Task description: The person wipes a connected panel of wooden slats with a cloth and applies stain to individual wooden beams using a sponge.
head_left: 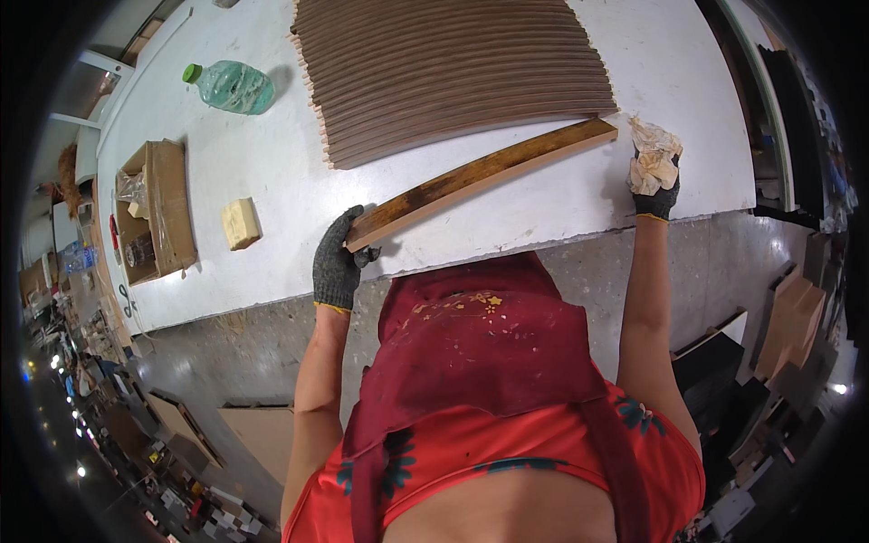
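Observation:
My left hand (339, 260), in a dark knit glove with a yellow cuff, grips the near left end of a wooden strip (484, 181). The strip's top face is brown and unevenly coloured, while its near side is pale bare wood. It slants up to the right, its far end by the edge of a wide row of dark brown strips (453, 81). At the right, my right hand (659, 199), gloved alike, is closed on a crumpled cream cloth (655, 156), apart from the strip's end. The cloth hides most of those fingers.
On the white table (281, 195) lie a green-capped bottle (233, 88), a pale yellow block (240, 223), a cardboard box (172, 208) with odds and ends, and scissors (125, 301) at the left edge. Boards (789, 326) lean at the right beyond the table.

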The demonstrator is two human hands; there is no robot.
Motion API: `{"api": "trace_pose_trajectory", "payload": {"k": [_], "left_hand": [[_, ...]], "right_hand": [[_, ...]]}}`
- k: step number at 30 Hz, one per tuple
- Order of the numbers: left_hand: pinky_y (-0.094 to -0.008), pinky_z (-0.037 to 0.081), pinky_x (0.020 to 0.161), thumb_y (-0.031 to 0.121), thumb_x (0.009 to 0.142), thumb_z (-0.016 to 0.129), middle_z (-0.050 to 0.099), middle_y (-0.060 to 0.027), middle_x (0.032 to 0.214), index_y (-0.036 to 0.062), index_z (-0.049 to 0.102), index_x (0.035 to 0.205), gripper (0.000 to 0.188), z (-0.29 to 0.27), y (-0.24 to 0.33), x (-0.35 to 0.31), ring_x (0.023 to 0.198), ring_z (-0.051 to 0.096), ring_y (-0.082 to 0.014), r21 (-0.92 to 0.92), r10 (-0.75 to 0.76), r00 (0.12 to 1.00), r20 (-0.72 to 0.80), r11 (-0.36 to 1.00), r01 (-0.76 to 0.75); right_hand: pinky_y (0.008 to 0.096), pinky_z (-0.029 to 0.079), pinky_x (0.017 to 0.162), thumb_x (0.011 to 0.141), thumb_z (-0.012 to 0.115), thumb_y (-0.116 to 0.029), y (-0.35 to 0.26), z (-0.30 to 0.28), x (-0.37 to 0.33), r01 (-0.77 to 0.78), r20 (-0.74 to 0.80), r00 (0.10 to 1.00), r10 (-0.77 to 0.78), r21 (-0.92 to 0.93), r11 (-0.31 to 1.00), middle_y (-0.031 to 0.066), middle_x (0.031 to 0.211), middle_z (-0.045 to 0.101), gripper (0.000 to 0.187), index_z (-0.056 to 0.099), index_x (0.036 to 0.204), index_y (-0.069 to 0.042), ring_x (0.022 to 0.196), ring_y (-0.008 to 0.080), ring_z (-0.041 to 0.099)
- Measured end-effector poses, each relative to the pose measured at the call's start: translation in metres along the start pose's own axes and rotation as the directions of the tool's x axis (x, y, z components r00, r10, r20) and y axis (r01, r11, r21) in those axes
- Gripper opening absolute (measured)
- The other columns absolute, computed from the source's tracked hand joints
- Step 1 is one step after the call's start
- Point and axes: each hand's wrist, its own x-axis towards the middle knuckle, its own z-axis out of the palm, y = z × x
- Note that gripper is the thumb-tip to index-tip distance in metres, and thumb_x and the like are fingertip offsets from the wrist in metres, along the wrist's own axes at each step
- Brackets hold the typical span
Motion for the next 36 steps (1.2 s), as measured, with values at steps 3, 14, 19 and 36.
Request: {"api": "trace_pose_trajectory", "payload": {"k": [3,14,19,36], "left_hand": [[-0.0259,0.047,0.053,0.02,0.095,0.041,0.053,-0.0036,0.071,-0.0003,0.056,0.118,0.034,-0.002,-0.003,0.001,0.048,0.042,-0.0084,-0.149,-0.128,0.992,0.009,0.98,0.128],[-0.0266,0.042,0.049,0.028,0.095,0.043,0.04,0.004,0.047,-0.0007,0.057,0.115,0.038,-0.011,-0.016,0.013,0.036,0.034,-0.0078,-0.522,-0.431,0.888,0.159,0.727,0.446],[-0.0303,0.049,0.06,0.027,0.093,0.05,0.059,-0.009,0.089,-0.0015,0.057,0.115,0.037,-0.009,-0.013,0.008,0.065,0.055,-0.0183,-0.298,-0.148,0.986,0.083,0.94,0.166],[-0.0276,0.049,0.073,0.025,0.093,0.051,0.061,-0.008,0.104,0.0022,0.058,0.118,0.035,-0.005,0.003,0.006,0.089,0.058,-0.017,0.056,0.014,0.998,0.057,0.998,-0.018]], "right_hand": [[0.0379,0.047,0.088,0.093,0.04,-0.015,-0.001,0.008,-0.004,0.069,0.01,0.998,-0.069,-0.317,0.946,0.0127,0.122,0.052,0.035,0.04,0.127,-0.004,0.106,0.0263,0.054],[0.032,0.048,0.082,0.091,0.045,-0.01,-0.005,0.008,-0.002,0.06,0.016,0.998,-0.058,-0.348,0.936,0.0127,0.115,0.056,0.031,0.043,0.121,-0.002,0.098,0.0225,0.057],[0.0314,0.047,0.087,0.079,0.054,0.005,-0.004,0.008,-0.002,0.187,0.166,0.976,-0.141,-0.306,0.933,0.0149,0.12,0.053,0.042,0.041,0.118,0.001,0.108,0.0242,0.054],[0.0336,0.046,0.08,0.078,0.056,-0.001,-0.004,0.024,0.0,0.27,0.208,0.957,-0.203,-0.372,0.888,0.0146,0.114,0.056,0.042,0.043,0.118,-0.003,0.095,0.0228,0.056]]}}
